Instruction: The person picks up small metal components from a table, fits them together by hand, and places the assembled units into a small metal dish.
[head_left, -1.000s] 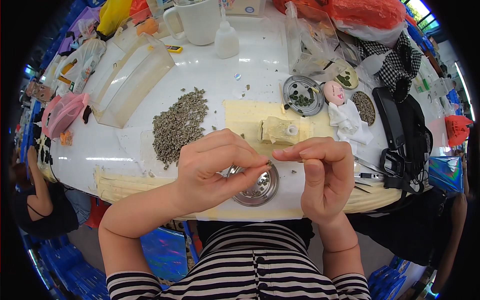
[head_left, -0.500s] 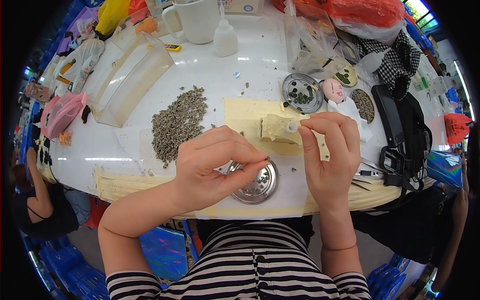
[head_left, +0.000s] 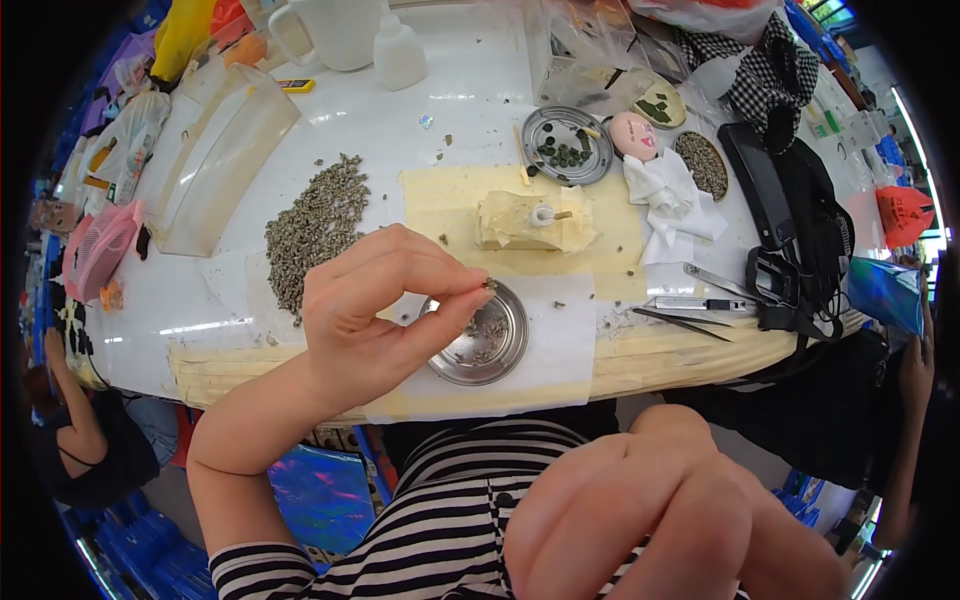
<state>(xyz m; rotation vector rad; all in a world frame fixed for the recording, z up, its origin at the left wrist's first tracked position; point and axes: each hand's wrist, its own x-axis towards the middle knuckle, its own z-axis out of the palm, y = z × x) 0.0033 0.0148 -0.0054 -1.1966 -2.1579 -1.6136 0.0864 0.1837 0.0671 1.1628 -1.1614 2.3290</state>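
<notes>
My left hand (head_left: 375, 305) is closed in a pinch on a small metal piece (head_left: 489, 285), held above a round steel dish (head_left: 460, 376). Several similar small pieces lie in that dish. My right hand (head_left: 635, 510) is raised large and close in front of my striped shirt, its fingers curled; whatever its fingertips hold is hidden. Beyond the dish stands a block wrapped in pale tape (head_left: 510, 220). On it sits a small white cup-like holder (head_left: 543, 214) with a thin brown stick in it. A heap of small metal pieces (head_left: 320, 225) is left of the block.
Tweezers (head_left: 685, 322) and a utility knife (head_left: 700, 304) lie at right, near a black bag (head_left: 815, 215). A steel dish of dark green bits (head_left: 567, 180) stands behind. A clear tray (head_left: 215, 170), white mug (head_left: 335, 35) and squeeze bottle (head_left: 400, 60) are farther left.
My right hand has left the taped block and come up close toward me. My left hand keeps its pinch over the dish. The whole view has shifted a little.
</notes>
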